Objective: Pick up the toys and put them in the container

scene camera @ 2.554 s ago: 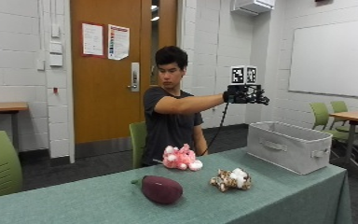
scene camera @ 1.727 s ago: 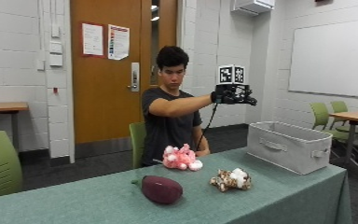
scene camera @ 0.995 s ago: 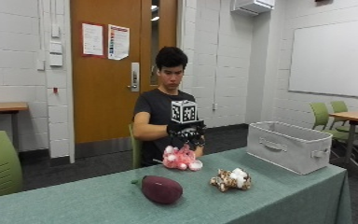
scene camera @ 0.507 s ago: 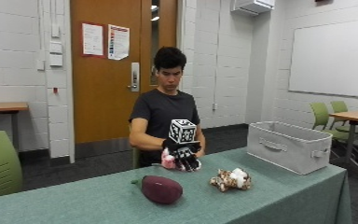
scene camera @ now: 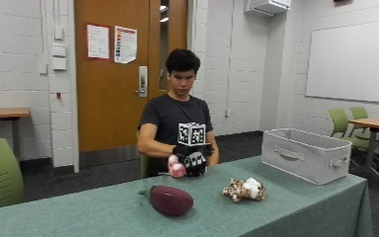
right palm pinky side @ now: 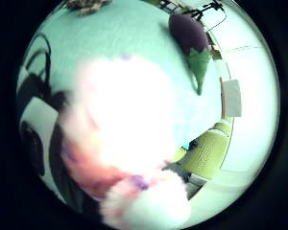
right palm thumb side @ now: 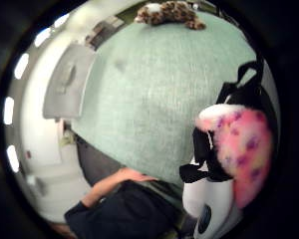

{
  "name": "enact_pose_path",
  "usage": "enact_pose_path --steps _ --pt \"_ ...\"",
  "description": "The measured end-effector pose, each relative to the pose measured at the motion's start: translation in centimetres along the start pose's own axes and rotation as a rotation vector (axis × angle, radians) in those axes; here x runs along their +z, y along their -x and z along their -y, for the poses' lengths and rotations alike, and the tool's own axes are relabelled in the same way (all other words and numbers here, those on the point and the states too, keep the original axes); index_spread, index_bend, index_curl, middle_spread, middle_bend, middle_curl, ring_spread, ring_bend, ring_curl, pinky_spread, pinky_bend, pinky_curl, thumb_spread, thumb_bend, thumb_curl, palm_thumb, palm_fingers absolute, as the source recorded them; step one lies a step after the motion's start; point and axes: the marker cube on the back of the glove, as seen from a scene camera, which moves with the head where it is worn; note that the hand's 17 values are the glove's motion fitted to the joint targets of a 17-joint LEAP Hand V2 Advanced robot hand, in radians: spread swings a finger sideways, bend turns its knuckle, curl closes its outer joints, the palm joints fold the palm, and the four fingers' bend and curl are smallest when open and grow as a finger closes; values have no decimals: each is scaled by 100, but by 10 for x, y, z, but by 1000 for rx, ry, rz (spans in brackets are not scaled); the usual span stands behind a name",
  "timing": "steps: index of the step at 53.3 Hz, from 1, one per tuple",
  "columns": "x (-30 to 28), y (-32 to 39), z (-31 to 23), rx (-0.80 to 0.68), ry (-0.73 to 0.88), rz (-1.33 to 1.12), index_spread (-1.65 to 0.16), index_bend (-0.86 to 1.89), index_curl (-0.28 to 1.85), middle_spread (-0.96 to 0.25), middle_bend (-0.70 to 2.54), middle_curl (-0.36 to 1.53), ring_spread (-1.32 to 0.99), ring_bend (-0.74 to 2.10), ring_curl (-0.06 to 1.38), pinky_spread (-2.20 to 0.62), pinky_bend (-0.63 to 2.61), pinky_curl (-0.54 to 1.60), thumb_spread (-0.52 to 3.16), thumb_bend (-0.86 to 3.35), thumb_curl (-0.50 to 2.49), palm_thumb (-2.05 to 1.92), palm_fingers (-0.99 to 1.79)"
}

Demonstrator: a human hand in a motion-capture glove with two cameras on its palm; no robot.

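1. The table lies under my hand, green-topped.
2. The container sits well off to my hand's side, at the table's far end.
3. The purple toy and the spotted toy lie near, in front of my hand.
4. My right hand is curled round the pink toy, which fills my palm.

Pink purple-spotted plush, dark purple eggplant toy, brown-and-white mottled plush, grey container, green tablecloth.
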Motion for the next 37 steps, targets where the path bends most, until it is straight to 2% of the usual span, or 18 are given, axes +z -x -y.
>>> enact_pose_path --steps 5,8,16,22,37 --pt "0 -3 12 -32 94 9 -33 35 55 -33 58 51 -46 87 44 -38 57 34 130 18 32 42 137" --pt "0 -6 20 -42 146 19 -33 36 57 -34 69 55 -44 98 48 -42 55 34 127 16 34 42 142" --pt "-18 -3 31 -26 181 40 -31 47 63 -33 84 61 -39 110 52 -45 58 35 122 13 40 43 138" --pt "-62 4 49 -26 147 55 -30 52 68 -32 90 63 -37 114 53 -46 63 36 121 12 45 45 132" --pt "-208 40 112 -61 -68 22 -29 57 75 -31 96 64 -35 121 52 -46 69 38 119 9 56 46 126"
